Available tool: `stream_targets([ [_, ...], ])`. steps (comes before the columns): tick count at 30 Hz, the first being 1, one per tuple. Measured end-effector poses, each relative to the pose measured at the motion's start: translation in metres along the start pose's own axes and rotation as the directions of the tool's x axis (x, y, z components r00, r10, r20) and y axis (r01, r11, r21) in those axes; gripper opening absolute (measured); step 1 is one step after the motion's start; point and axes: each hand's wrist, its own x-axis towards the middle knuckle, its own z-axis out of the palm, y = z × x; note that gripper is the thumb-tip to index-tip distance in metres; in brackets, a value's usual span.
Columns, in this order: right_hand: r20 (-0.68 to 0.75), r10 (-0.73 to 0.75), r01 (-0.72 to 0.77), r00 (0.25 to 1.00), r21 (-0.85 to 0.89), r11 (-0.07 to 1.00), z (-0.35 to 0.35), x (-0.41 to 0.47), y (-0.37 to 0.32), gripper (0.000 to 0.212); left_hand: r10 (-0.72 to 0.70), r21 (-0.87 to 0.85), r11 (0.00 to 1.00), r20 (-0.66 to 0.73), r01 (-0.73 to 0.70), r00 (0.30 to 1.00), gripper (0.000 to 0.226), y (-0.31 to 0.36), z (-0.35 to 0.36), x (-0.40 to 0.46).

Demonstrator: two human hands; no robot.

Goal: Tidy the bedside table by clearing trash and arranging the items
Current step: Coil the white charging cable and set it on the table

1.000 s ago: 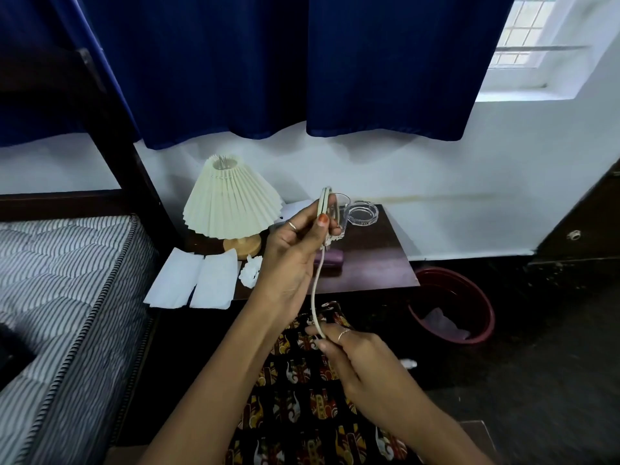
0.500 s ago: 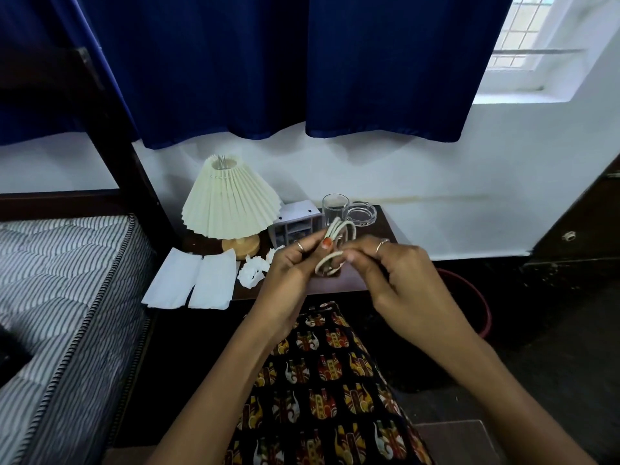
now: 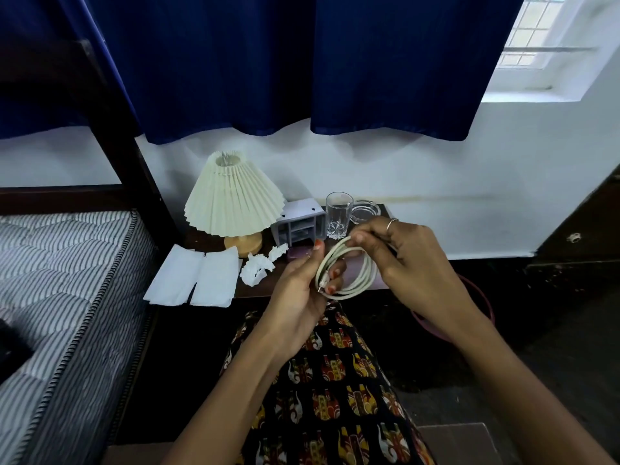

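Note:
A white cable (image 3: 364,276) is wound into a loose coil, held above the front edge of the dark bedside table (image 3: 208,234). My left hand (image 3: 298,290) grips the coil's left side, thumb on top, with the plug end poking out below. My right hand (image 3: 402,260) pinches the coil's upper right part. On the table stand a pleated cream lamp (image 3: 233,199), a small grey organiser (image 3: 298,223), a drinking glass (image 3: 338,214) and a glass ashtray (image 3: 365,211). Crumpled tissue (image 3: 256,268) and two flat white papers (image 3: 196,280) lie at its front left.
A striped mattress (image 3: 60,280) and dark bed post (image 3: 124,142) are at the left. A red bin (image 3: 483,303) sits on the floor behind my right arm. A small purple object (image 3: 297,253) lies behind my left thumb. Blue curtains hang above.
The cable hung straight between my raised left hand and lowered right hand a second ago. My right hand rose and wound it; it is now a coil held by both hands.

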Motion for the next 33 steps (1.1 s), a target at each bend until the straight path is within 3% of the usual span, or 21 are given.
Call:
stream_targets([
  [6, -0.053, 0.006, -0.005, 0.999, 0.020, 1.000, -0.004, 0.002, 0.004, 0.014, -0.001, 0.008, 1.000, 0.027, 0.001, 1.000, 0.059, -0.001, 0.001, 0.000],
  [11, -0.099, 0.007, -0.007, 0.995, 0.004, 1.000, -0.012, 0.005, 0.009, 0.014, 0.030, 0.062, 0.998, 0.006, -0.030, 1.000, 0.025, -0.002, 0.001, -0.002],
  [15, -0.099, 0.042, -0.038, 0.994, 0.039, 0.999, -0.011, 0.004, 0.018, 0.016, 0.050, 0.035, 0.998, 0.008, -0.050, 0.999, 0.017, 0.001, 0.003, -0.001],
  [19, -0.067, 0.110, -0.098, 0.992, 0.164, 0.982, -0.002, -0.001, 0.029, 0.016, 0.061, -0.048, 0.997, -0.002, -0.061, 0.998, 0.017, 0.003, 0.006, 0.003],
  [21, -0.062, 0.108, -0.094, 0.992, 0.203, 0.975, 0.005, -0.003, 0.032, 0.019, 0.050, -0.073, 0.996, -0.007, -0.050, 0.999, 0.029, 0.003, 0.009, 0.004],
  [27, 0.088, 0.181, -0.201, 0.980, 0.440, 0.875, 0.021, -0.015, 0.026, 0.048, 0.018, -0.075, 0.997, -0.059, -0.022, 0.998, 0.029, 0.001, 0.014, 0.004],
  [33, 0.045, 0.044, -0.057, 0.998, 0.341, 0.938, 0.022, -0.014, 0.031, 0.017, -0.002, -0.109, 0.994, -0.068, -0.005, 0.998, 0.051, 0.002, 0.011, 0.003],
])
